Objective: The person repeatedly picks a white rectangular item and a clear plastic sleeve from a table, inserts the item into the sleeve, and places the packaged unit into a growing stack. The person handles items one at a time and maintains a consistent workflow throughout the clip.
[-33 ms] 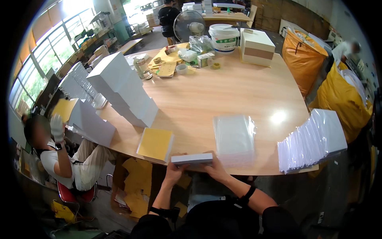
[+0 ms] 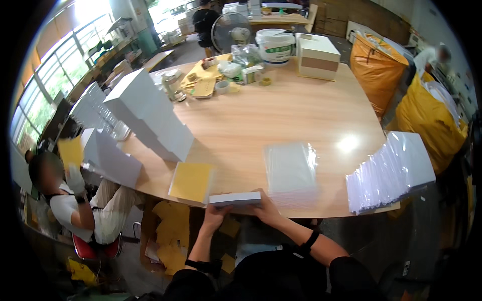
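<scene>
A thick stack of white paper (image 2: 235, 199) is held edge-up at the table's near edge. My left hand (image 2: 217, 215) grips its left end, and my right hand (image 2: 266, 209) closes on its right end; the fingertips behind it are partly hidden. Just left of it lies a paper stack topped with a yellow sheet (image 2: 191, 181). To the right is a flat pile of clear plastic sleeves (image 2: 291, 168). Farther right, a leaning row of plastic-wrapped white packs (image 2: 384, 175) rests by the table edge.
Tall stepped white stacks (image 2: 150, 115) stand at the left. A seated co-worker (image 2: 75, 200) with a gloved hand holds a yellow sheet (image 2: 71, 151) there. At the table's far side are a white bucket (image 2: 275, 47), a box (image 2: 317, 57) and tape rolls. Orange bags (image 2: 377, 70) stand beyond the right edge.
The co-worker's gloved hand has lifted the yellow sheet off the left stack. My hands keep their grip on the paper stack. The whole view has shifted slightly.
</scene>
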A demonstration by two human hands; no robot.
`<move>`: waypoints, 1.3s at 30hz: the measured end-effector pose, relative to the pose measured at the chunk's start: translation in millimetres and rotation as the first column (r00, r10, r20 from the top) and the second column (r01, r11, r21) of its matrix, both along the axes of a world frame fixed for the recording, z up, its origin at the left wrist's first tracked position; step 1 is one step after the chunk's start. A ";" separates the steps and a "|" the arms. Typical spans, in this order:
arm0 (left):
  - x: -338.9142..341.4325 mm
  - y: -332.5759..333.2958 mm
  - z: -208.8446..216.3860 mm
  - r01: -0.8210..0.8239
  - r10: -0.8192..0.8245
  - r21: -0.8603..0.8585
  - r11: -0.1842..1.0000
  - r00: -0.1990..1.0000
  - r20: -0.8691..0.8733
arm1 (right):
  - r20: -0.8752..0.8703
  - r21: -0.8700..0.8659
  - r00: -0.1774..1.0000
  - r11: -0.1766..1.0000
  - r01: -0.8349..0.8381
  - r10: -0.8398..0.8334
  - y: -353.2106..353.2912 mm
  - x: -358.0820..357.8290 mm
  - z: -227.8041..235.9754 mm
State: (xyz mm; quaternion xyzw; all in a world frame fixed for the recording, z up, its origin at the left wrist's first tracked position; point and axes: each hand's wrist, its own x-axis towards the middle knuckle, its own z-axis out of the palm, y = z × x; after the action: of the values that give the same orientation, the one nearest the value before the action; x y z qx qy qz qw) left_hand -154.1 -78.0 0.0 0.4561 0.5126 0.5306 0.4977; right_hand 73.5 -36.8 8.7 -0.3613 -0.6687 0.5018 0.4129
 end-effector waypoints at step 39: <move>166.8 80.4 38.7 0.708 0.022 0.160 0.688 0.200 -0.979 | -0.283 -0.865 0.821 0.502 0.005 -0.496 -116.4 232.2 -20.8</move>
State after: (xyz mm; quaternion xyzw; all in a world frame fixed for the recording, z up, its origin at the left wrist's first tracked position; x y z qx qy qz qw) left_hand 12.7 2.4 38.6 0.9128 0.3781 0.1493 0.0394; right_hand 305.6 -153.2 -12.1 -0.4669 -0.1534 0.7638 0.4184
